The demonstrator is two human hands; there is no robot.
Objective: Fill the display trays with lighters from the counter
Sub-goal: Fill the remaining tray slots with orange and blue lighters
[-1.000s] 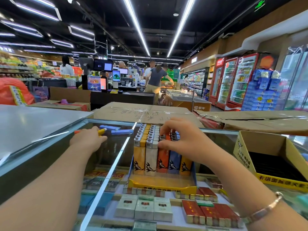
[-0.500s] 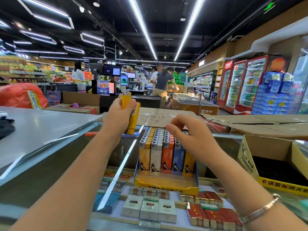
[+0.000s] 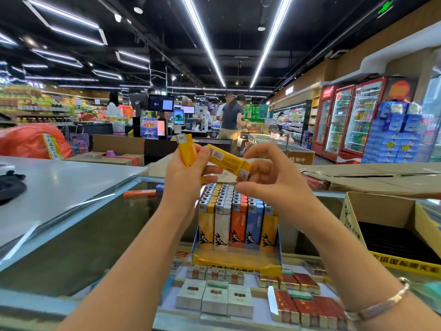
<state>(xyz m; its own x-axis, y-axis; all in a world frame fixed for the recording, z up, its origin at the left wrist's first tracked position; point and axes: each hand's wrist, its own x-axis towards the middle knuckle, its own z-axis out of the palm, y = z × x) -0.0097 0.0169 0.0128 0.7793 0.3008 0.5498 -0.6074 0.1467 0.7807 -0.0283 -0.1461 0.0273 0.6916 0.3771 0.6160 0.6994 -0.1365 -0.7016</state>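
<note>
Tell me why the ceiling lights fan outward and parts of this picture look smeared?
Head view: the wide-angle lens bends the ceiling light strips and stretches the forearms at the edges; the red bag at far left is smeared by blur; the glass counter carries bright streaks of reflected light; the two yellow lighters in the hands stay fairly sharp.

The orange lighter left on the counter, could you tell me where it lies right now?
In the head view, the orange lighter lies flat on the glass counter, left of the display tray.
</note>
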